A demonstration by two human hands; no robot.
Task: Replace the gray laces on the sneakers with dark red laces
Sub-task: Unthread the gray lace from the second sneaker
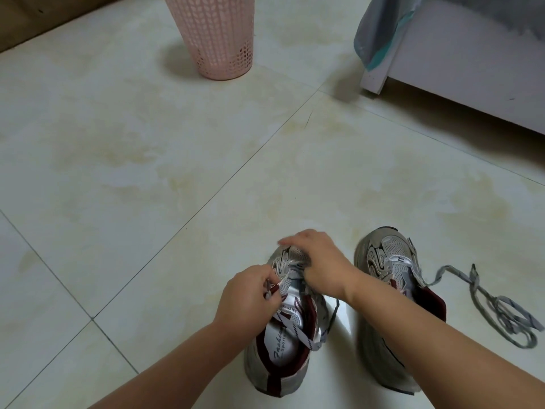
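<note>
We see a floor (pixel 206 149) of large, pale, glossy tiles with yellowish mottling, its thin dark grout lines running diagonally and crossing at the lower left. Near the top, left of centre, a pink plastic basket (pixel 216 36) with a perforated lattice wall stands upright on the tiles, narrowing toward its base and casting a shadow to its left. At the top right we find a piece of white furniture (pixel 460 66), its corner foot resting on the floor. A grey and teal cloth (pixel 380 31) hangs over its left end. In the top left corner, a strip of brown surface (pixel 38 16) borders the tiles.
</note>
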